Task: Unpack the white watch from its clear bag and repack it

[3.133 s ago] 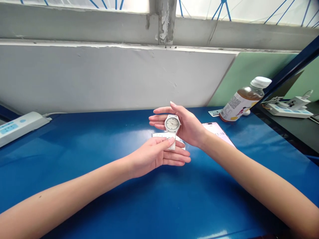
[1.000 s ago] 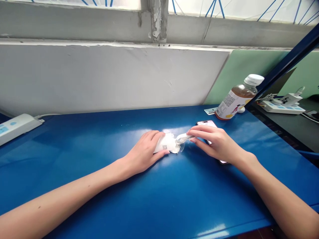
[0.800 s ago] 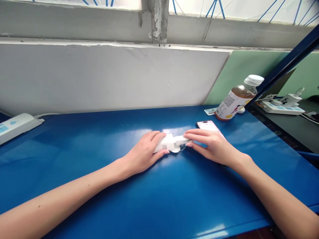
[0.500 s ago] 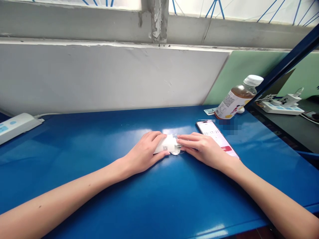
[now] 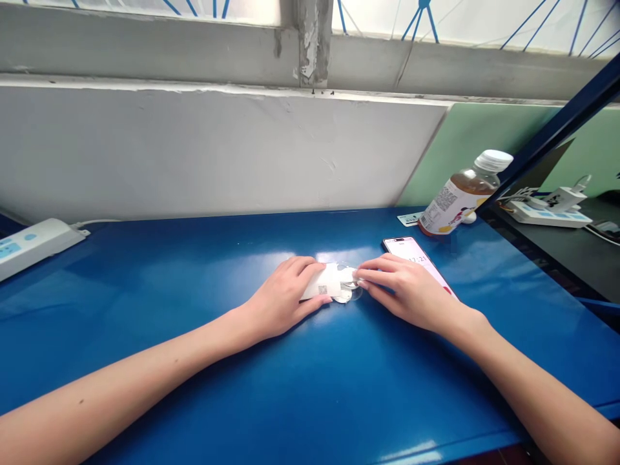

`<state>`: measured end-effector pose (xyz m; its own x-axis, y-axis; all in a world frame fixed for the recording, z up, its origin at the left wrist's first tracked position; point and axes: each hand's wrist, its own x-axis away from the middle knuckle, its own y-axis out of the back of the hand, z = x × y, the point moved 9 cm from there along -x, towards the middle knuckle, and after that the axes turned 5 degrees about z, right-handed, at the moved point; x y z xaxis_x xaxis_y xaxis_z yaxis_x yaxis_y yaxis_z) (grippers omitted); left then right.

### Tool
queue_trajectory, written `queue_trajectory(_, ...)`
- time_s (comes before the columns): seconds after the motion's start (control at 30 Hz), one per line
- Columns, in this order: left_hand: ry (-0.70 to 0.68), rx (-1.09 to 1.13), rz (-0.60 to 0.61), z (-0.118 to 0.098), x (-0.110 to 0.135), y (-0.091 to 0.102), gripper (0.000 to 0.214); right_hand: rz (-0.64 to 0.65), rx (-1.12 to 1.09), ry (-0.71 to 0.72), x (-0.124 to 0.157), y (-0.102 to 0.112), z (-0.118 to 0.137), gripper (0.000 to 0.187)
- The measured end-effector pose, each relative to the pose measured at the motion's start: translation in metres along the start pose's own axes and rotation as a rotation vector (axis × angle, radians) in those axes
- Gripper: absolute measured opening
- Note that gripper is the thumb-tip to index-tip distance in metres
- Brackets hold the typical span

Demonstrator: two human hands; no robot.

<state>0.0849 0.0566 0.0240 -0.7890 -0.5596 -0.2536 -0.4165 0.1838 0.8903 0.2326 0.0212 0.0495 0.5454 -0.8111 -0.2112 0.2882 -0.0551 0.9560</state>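
In the middle of the blue table, my left hand [image 5: 281, 298] grips a small white packet [image 5: 327, 281] with a square printed code, thumb on the near side and fingers on the far side. At its right end, small white pieces [image 5: 343, 296] and clear, shiny film stick out. My right hand [image 5: 409, 292] has its fingertips closed on a white piece [image 5: 349, 276] at that end; what kind of piece it is cannot be made out. A phone [image 5: 420, 253] with a timer on its lit screen lies partly hidden behind my right hand.
A drink bottle [image 5: 459, 194] with a white cap stands at the back right, beside a small card [image 5: 409, 219]. A power strip [image 5: 41, 244] lies at the far left; another power strip [image 5: 547, 212] is on the dark surface at right. A blue post [image 5: 557, 139] slants up there.
My right hand has moved slightly right, away from my left, and more of the white piece shows between them. It also covers more of the phone. The view has shifted slightly.
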Motion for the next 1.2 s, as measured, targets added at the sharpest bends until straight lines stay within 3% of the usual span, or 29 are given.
queue_trajectory(0.37,-0.002,-0.013,0.004,0.000,0.001,0.000,0.044,0.022,-0.091,0.055,-0.001,-0.014,0.013,0.029)
queue_trajectory(0.6,0.007,0.004,0.003,0.001,0.001,-0.001,0.044,-0.084,0.007,0.018,0.001,0.001,0.005,0.021)
queue_trajectory(0.97,0.006,-0.012,0.024,0.002,0.000,-0.004,0.043,0.042,-0.145,0.017,0.001,-0.024,0.024,0.028)
queue_trajectory(1.2,0.022,-0.128,0.187,0.000,0.000,-0.015,0.055,0.040,-0.095,0.011,0.002,-0.022,0.020,0.034)
